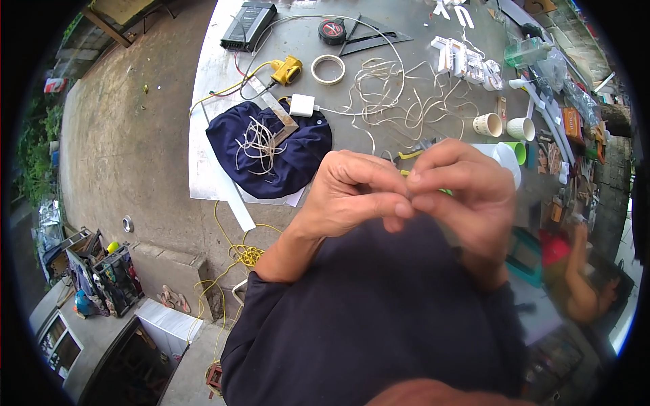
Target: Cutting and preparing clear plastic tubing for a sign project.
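My left hand [352, 193] and my right hand [467, 186] meet in front of my chest, fingertips nearly touching. Both pinch thumb against forefinger. Whatever is between them is too small or too hidden to make out. Just behind the hands, a yellow-handled tool [409, 155] shows in part on the grey table [433, 20]. To the left of my left hand lies a bunched navy cloth [298, 145], with a tangle of white wire [261, 145] and a metal angle piece [284, 128] on it. A white charger [302, 105] rests at the cloth's far edge.
Loose white cable [393, 95] sprawls across the table. Beyond are a tape roll [328, 70], tape measure [332, 31], set square [379, 39], yellow power tool part [287, 70] and black box [248, 27]. White power strips [464, 61] and cups [487, 124] stand right. Another person [586, 291] is at right.
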Action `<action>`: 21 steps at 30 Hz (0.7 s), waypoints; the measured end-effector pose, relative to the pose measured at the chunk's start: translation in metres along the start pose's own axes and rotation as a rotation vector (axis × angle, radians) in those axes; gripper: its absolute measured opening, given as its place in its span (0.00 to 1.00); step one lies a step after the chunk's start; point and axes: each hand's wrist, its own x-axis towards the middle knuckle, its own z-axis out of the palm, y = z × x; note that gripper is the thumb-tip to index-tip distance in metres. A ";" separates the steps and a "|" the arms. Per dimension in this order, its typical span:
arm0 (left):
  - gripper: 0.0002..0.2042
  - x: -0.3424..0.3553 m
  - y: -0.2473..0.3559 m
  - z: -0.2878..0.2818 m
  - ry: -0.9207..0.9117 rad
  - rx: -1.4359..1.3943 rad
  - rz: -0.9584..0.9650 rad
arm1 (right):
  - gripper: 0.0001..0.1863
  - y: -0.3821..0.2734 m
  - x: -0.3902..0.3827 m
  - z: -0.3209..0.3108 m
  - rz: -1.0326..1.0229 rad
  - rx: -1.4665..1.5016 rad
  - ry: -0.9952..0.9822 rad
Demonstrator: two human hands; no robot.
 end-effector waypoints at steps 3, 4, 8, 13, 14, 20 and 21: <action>0.03 0.001 -0.001 0.000 -0.002 -0.063 -0.078 | 0.12 0.005 0.000 -0.001 0.004 0.042 0.002; 0.03 0.002 -0.001 -0.001 0.000 -0.067 -0.077 | 0.12 0.005 0.001 -0.002 0.018 0.064 -0.010; 0.02 0.005 0.003 -0.003 -0.002 -0.109 -0.183 | 0.13 0.011 0.003 -0.004 0.007 0.105 -0.044; 0.02 0.007 0.009 -0.007 -0.036 -0.100 -0.233 | 0.13 0.011 0.004 -0.005 0.121 0.180 -0.054; 0.02 0.005 0.010 -0.006 -0.037 -0.099 -0.262 | 0.13 0.011 0.004 -0.005 0.152 0.176 -0.070; 0.02 0.007 0.010 -0.009 -0.038 -0.059 -0.283 | 0.07 0.008 0.012 -0.011 0.236 0.211 -0.150; 0.02 0.007 0.010 -0.007 -0.020 -0.029 -0.255 | 0.07 0.007 0.013 -0.013 0.235 0.212 -0.142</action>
